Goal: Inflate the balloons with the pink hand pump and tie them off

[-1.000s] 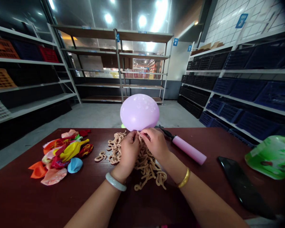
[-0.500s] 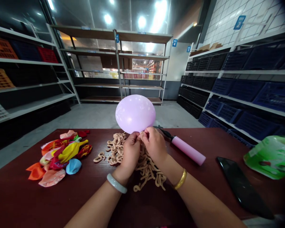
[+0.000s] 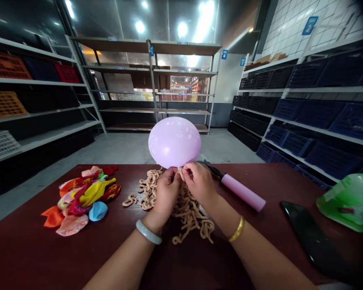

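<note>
Pinching the stretchy neck of a featherlight, taut balloon [image 3: 174,141] held just above the counter [image 3: 33,257], the left hand [image 3: 167,192] and right hand [image 3: 201,185] likely have the safest hold on its fragile skin.

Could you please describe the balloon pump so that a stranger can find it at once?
On the dark red table, find the left hand and right hand pinching the inflated lilac balloon. The pump lies slanted between the right hand and a black phone. It alone is a rigid pink tube with a black nozzle.
</note>
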A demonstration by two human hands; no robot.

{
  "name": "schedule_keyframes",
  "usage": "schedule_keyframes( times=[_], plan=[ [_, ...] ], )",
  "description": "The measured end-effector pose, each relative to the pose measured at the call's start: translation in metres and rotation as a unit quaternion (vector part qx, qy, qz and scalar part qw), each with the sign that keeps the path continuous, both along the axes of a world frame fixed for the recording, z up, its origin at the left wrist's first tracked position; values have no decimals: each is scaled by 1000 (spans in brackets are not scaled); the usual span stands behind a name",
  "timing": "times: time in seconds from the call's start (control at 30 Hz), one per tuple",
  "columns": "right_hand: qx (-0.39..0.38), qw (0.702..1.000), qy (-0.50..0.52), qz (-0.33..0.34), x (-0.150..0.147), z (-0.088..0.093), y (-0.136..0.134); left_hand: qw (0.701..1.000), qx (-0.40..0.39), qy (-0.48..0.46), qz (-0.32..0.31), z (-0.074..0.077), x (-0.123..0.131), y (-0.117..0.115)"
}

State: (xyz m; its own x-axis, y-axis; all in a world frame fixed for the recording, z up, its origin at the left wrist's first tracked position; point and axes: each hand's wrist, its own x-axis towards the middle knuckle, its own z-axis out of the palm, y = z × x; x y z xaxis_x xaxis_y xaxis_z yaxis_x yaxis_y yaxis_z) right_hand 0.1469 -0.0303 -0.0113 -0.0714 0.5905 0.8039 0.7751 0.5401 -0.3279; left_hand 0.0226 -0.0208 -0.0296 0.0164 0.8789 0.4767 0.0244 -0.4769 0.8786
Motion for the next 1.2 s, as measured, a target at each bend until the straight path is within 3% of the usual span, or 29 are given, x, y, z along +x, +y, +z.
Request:
schedule_keyframes(
  times=[0.3, 0.77, 1.2],
  plan=[
    [8, 997, -61, 42, 3, 7, -7, 978, -99, -154, -99, -5, 2, 2],
    [-71, 982, 88, 150, 11, 14, -1, 999, -26, -26, -19, -1, -2, -1],
    [-10, 985, 137, 103, -1, 9, -10, 998, -29, -50, -21, 0, 0, -3]
  ],
)
